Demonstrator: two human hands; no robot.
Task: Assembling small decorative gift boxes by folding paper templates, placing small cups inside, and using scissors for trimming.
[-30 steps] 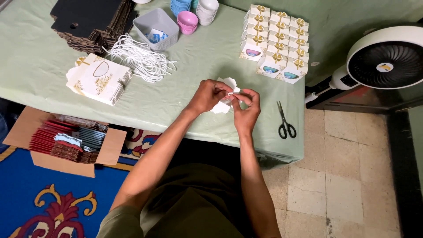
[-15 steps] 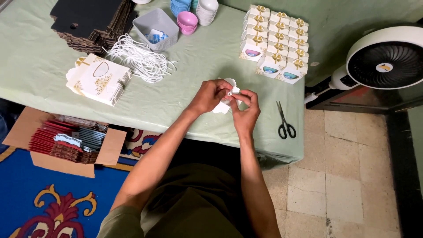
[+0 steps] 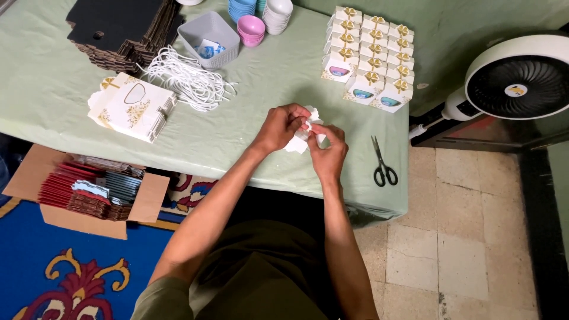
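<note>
Two hands meet over the near edge of the green-covered table (image 3: 71, 112), just left of the black scissors (image 3: 384, 168), which lie flat with their handles toward the person. The left hand (image 3: 278, 127) and the right hand (image 3: 328, 153) both pinch a small white folded piece (image 3: 303, 131), apparently thin card; the fingers of each are curled closed on it from opposite sides, thumbs pressing at the top, so the piece is held just above the cloth instead of lying on it. That two-sided grip seems meant to keep the flaps steady while they are bent.

Beyond the scissors, at the far right of the table, stands a tight block of small white boxes with gold bows (image 3: 368, 56), packed side by side in rows, probably to keep them out of the working space. Well left of the scissors lie a loose tangle of white cords (image 3: 189, 80), a stack of flat white printed cards (image 3: 133, 106) and a pile of dark flat cardboard (image 3: 124, 26). A grey basket (image 3: 207, 32) and stacked small bowls (image 3: 252, 26) sit far behind. On the floor to the left, an open carton (image 3: 89, 189) holds red and grey packets; to the right of the scissors stands a white fan (image 3: 518, 77).
</note>
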